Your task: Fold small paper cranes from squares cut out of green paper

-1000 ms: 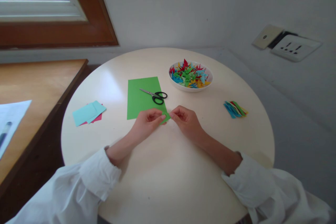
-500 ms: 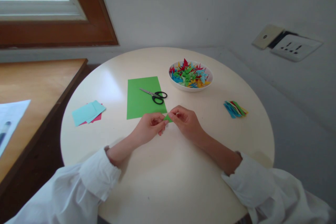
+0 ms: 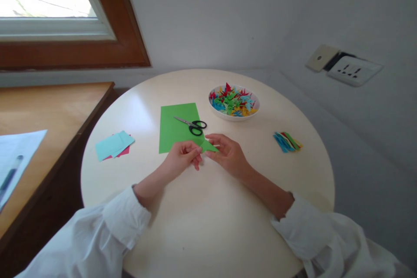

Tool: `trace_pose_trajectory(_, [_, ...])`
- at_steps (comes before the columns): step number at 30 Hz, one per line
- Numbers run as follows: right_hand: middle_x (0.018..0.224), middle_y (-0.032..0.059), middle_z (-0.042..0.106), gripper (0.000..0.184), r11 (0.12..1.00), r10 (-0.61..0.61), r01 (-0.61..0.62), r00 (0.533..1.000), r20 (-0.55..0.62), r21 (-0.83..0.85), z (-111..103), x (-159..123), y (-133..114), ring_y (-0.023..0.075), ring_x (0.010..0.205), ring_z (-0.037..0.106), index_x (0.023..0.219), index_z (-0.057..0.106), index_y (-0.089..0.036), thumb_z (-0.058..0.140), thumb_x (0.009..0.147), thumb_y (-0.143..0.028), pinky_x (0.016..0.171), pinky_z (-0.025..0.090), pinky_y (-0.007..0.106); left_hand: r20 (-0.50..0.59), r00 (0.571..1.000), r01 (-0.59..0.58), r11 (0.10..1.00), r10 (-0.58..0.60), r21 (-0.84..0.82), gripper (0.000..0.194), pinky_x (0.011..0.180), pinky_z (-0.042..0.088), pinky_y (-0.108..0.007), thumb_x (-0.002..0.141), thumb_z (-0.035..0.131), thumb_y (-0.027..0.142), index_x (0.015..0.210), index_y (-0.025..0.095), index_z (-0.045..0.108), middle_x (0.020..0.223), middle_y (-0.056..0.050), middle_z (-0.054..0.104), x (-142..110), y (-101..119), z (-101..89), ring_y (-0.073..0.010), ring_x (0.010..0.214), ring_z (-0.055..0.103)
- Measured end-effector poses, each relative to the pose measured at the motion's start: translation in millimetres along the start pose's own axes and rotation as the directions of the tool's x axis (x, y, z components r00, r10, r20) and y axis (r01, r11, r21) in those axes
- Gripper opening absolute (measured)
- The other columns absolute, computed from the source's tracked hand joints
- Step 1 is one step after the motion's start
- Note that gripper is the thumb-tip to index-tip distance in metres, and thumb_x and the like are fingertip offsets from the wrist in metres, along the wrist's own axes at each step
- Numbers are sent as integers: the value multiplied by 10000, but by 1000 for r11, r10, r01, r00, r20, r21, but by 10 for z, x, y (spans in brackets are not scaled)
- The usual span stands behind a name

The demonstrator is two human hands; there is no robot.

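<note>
The left hand (image 3: pixel 185 154) has its grip closed, thumb and fingers pinching a small folded green paper (image 3: pixel 208 146). The right hand (image 3: pixel 230 155) has its grip parted, thumb and forefinger standing apart around the paper's pointed end; whether they touch it, I cannot tell. This folded paper is held at the near right corner of a flat green sheet (image 3: pixel 172 128), overlapping that corner in view. Both wrists come out of white sleeves, the left one (image 3: pixel 125 215) and the right one (image 3: pixel 308 230) reaching in from the near side of the sheet.

On the green sheet itself lies a pair of scissors (image 3: pixel 190 124), blades slightly parted and pointing to the sheet's far left, black handle loops reaching over its right edge. To the right of the sheet and farther back stands a white bowl (image 3: pixel 224 116), heaped with small folded paper pieces (image 3: pixel 232 100) in red, green, blue and yellow. Well to the sheet's right, a bundle of colored strips (image 3: pixel 286 142) rests. To its left, light blue papers (image 3: pixel 112 145) overlap a red paper (image 3: pixel 124 152). All this is on a round white counter (image 3: pixel 208 221).

Farther left of the sheet, a wooden counter (image 3: pixel 65 104) carries a white page (image 3: pixel 26 143) and a pen (image 3: pixel 11 176).
</note>
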State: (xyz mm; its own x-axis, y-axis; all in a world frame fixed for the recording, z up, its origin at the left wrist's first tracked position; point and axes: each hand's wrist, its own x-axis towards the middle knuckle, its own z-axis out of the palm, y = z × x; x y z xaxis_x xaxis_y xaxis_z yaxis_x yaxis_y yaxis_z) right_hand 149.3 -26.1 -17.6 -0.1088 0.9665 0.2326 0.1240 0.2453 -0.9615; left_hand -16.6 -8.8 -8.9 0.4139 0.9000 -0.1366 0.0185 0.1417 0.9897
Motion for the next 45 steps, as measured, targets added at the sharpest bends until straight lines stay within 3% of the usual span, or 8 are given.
trace_pose_trajectory(7, [867, 50, 679, 194, 991, -48, 44, 998, -29, -124, -14, 0, -7, 166, 814, 615, 892, 668, -187, 628, 715, -256, 717, 508, 302, -29, 1000, -6, 988, 2, -153, 379, 451, 456, -225, 639, 721, 458, 612, 111, 572, 526, -5, 609, 20, -20, 16, -85, 393, 539])
trace_pose_trajectory(11, [857, 57, 682, 187, 991, -72, 66, 996, -54, -116, -16, 1, 16, 170, 796, 623, 878, 671, -180, 622, 716, -257, 685, 511, 294, -96, 995, -13, 986, -4, -166, 451, 551, 516, -263, 578, 761, 462, 807, 108, 602, 572, -19, 656, 1, 15, 68, -135, 496, 624])
trace_pose_trajectory(15, [853, 61, 684, 180, 992, -71, 64, 995, -64, -106, -23, -5, 17, 173, 789, 626, 859, 674, -178, 625, 708, -261, 676, 513, 292, -157, 983, -114, 987, 96, -110, 499, 659, 533, -297, 602, 769, 395, 980, 143, 561, 616, -9, 683, -24, 6, 93, -166, 630, 669])
trace_pose_trajectory(28, [827, 56, 688, 166, 999, -34, 31, 997, -70, -44, -14, -12, 28, 165, 746, 627, 831, 671, -174, 644, 685, -249, 655, 512, 287, -262, 940, -215, 976, 217, 38, 240, 620, 498, -252, 646, 726, 312, 771, 133, 626, 702, -23, 667, -3, -61, 79, -151, 669, 653])
trace_pose_trajectory(45, [783, 37, 668, 155, 998, 53, -54, 997, -59, -17, -12, -8, 6, 165, 750, 597, 794, 645, -185, 613, 706, -308, 642, 477, 277, -210, 912, -283, 912, 352, 298, 119, 584, 470, -237, 721, 616, 263, 708, 145, 614, 641, -36, 642, -44, -64, 109, -137, 610, 612])
